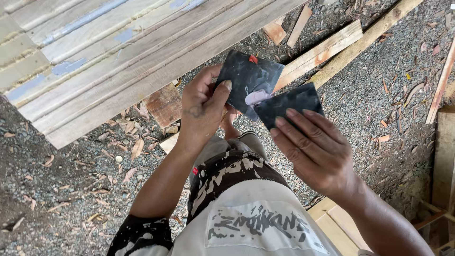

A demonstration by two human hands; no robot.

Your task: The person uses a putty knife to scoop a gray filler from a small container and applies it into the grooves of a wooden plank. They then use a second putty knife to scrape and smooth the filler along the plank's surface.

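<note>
My left hand [201, 111] pinches a dark square plastic sheet [246, 78] by its lower left edge, thumb on top. A smear of pale grey putty [258, 97] sits on that sheet near its lower right corner. My right hand [313, 149] holds a second dark plastic piece [291, 104], fingers laid over its lower part. The edge of this second piece touches the putty on the first. Both pieces are held in front of my chest, above the gravel ground.
A wide wooden panel [118, 61] with grooves and grey filler patches slopes across the upper left. Loose planks [327, 50] and offcuts [275, 32] lie on the gravel [71, 180] behind my hands. More timber [445, 156] stands at the right edge and lower right.
</note>
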